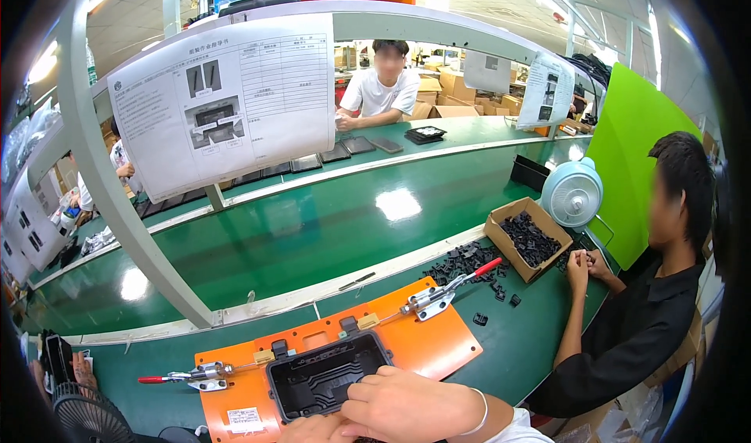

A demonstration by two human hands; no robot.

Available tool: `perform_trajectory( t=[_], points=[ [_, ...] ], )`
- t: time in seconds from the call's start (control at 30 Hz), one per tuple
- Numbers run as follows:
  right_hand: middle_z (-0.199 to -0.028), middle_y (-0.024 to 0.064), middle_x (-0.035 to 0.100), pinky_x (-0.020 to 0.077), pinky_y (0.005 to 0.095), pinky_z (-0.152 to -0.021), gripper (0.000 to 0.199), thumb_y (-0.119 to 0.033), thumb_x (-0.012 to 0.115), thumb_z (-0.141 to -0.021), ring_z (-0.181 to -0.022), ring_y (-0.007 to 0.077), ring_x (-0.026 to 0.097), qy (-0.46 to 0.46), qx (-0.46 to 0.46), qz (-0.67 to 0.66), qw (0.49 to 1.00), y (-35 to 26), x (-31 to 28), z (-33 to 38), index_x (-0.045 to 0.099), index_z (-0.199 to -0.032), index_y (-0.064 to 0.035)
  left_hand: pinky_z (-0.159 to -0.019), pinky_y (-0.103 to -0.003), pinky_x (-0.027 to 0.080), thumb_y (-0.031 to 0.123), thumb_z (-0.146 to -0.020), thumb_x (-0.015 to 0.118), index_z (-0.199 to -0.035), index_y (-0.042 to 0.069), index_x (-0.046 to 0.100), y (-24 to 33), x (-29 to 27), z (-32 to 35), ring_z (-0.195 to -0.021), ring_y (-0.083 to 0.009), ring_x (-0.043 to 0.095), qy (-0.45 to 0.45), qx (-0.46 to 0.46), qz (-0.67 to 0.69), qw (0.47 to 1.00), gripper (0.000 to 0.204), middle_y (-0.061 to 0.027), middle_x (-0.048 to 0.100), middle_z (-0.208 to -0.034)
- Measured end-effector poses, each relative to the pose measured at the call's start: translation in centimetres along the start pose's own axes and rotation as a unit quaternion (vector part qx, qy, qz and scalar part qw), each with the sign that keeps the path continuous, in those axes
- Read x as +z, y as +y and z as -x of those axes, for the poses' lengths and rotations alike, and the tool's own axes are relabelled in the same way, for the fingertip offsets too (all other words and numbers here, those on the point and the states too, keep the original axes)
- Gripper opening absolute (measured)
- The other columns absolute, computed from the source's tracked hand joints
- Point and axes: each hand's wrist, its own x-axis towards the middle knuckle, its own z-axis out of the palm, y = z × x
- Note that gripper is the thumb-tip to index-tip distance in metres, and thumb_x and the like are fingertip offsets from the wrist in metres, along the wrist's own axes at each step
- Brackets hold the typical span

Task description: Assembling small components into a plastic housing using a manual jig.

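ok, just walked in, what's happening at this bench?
A person has both hands at a black plastic tray-like housing seated in an orange fixture plate on the green bench. The right hand rests on the housing's near edge; the left hand is mostly out of frame beside it. Two red-handled toggle clamps flank the housing. To the right, a co-worker handles small black parts near a cardboard box.
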Motion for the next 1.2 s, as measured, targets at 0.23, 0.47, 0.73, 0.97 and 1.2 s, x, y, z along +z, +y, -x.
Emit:
perform_trajectory(
  t=[0.23,0.47,0.73,0.97,1.2],
  points=[
    [-0.082,0.0079,0.058,0.0412,0.0344,-0.069,0.018,-0.022,0.059,-0.088,-0.080,0.0233,0.058,0.032,-0.036,-0.020,0.999,0.4,0.4,0.1,0.058,-0.084,-0.0043,-0.062,-0.040,0.043,0.004,-0.077,0.064,-0.085,0.003,0.057,-0.2,-1.0,-0.3,-0.069,-0.0316,0.053,0.098,-0.050,-0.002,0.994,0.010,-0.0130,0.051,-0.073],
    [-0.082,0.0076,0.058,0.0407,0.0344,-0.069,0.011,-0.016,0.059,-0.085,-0.081,0.0227,0.058,0.044,-0.045,-0.025,0.998,0.6,0.8,-0.1,0.059,-0.084,-0.0054,-0.062,-0.040,0.043,0.004,-0.077,0.066,-0.086,0.004,0.058,-0.2,-0.9,-0.2,-0.068,-0.0317,0.053,0.124,-0.044,0.004,0.991,0.012,-0.0128,0.051,-0.072],
    [-0.081,0.0073,0.057,0.0406,0.0344,-0.069,0.008,-0.014,0.058,-0.083,-0.080,0.0224,0.058,0.044,-0.045,-0.023,0.998,0.7,0.8,-0.3,0.059,-0.083,-0.0056,-0.062,-0.040,0.043,0.003,-0.076,0.066,-0.086,0.004,0.058,-0.1,-0.9,-0.2,-0.068,-0.0321,0.053,0.135,-0.038,0.009,0.990,0.013,-0.0129,0.052,-0.072],
    [-0.080,0.0064,0.057,0.0425,0.0354,-0.068,0.011,-0.015,0.062,-0.079,-0.078,0.0239,0.058,0.088,-0.027,-0.016,0.996,1.9,0.4,-1.0,0.060,-0.087,-0.0077,-0.063,-0.039,0.044,0.001,-0.075,0.068,-0.084,0.002,0.058,-0.5,-1.2,-0.4,-0.070,-0.0331,0.055,0.178,-0.065,0.029,0.981,0.014,-0.0143,0.054,-0.074],
    [-0.074,0.0079,0.060,0.0479,0.0382,-0.059,0.006,-0.009,0.070,-0.071,-0.066,0.0289,0.061,0.294,0.169,0.089,0.937,8.7,0.5,-1.4,0.068,-0.077,-0.0090,-0.054,-0.033,0.044,0.003,-0.063,0.079,-0.074,0.004,0.060,-2.4,-1.0,-0.6,-0.063,-0.0241,0.058,0.225,-0.152,0.043,0.962,0.022,-0.0076,0.060,-0.071]
  ],
)
